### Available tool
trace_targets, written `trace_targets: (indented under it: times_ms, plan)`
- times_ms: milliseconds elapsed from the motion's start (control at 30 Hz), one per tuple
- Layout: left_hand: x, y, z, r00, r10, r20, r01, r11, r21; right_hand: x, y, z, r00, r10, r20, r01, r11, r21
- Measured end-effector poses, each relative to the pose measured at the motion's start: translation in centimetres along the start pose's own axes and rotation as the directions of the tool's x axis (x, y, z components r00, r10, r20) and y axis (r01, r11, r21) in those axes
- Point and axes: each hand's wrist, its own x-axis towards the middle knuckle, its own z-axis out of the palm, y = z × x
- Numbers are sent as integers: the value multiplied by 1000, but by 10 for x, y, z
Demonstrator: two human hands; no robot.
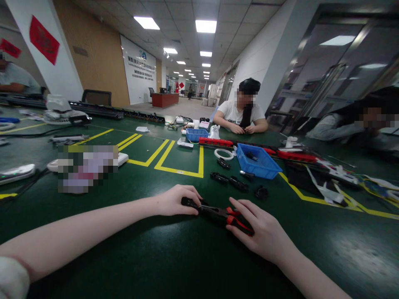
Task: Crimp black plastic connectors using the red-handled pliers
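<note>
Both hands lie low on the green counter (187, 261), close in front of me. My left hand (174, 201) is closed over a small black part (188, 202), with the fingers curled on top of it and pressing it to the counter. My right hand (264, 234) grips the pliers (232, 216) by their red and black handles, fingers wrapped over them. The pliers point left, and their nose reaches the part just beside my left fingertips. Whether the nose bites the part or only touches it I cannot tell.

Beyond my right hand, a little further out, several loose black pieces (238, 183) lie on the counter. Behind them stands a blue bin (262, 168) with more black bits in it, and a white ring (223, 154) lies left of the bin. Yellow lines (179, 169) run across the counter beyond my left hand. Well beyond both hands a person (241, 114) in a white shirt sits at the far edge, their hands together on the counter.
</note>
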Motion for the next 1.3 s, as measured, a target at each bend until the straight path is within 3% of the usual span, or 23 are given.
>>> trace_targets:
  times_ms: [333,833,1300]
  plan:
    - [0,-1,0,1000,-22,8,22,1000,3,5,2,-2,997,56,57,-53,997,-61]
    - [0,2,-2,999,-2,35,0,1000,30,7,0,-4,988,-110,-108,71,948,-311]
    - [0,1,-1,1000,-4,26,4,1000,27,5,8,-1,992,-59,-110,27,961,-275]
